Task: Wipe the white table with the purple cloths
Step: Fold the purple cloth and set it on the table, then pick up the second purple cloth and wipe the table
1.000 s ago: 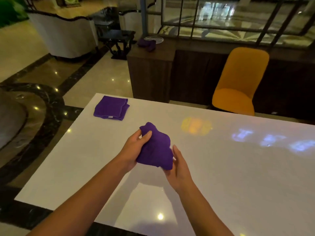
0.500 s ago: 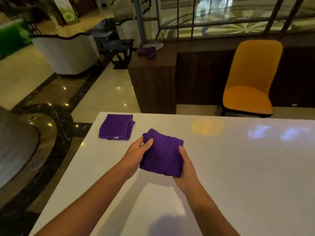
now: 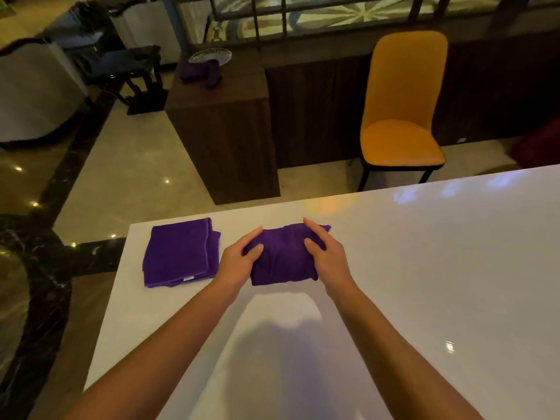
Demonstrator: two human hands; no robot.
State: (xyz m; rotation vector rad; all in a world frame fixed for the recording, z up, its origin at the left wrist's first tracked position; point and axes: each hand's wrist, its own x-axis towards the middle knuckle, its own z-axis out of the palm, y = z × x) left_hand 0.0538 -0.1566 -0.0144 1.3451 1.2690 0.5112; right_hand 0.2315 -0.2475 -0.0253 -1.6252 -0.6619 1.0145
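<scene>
Since the earlier frame, you lowered the bunched cloth (image 3: 281, 259) onto the white table (image 3: 424, 268); left hand (image 3: 238, 262) and right hand (image 3: 325, 256) pinched its sides; folded cloth (image 3: 180, 253) lay just beside; orange chair (image 3: 403, 110) stood beyond.

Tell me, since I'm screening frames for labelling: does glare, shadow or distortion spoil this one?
Head view: dim, warm light; the glossy white table reflects pale patches and a bright spot near right; a dark shadow lies between the forearms; wide-angle bending at the edges; the hand-held purple cloth and the folded purple cloth stay readable.
</scene>
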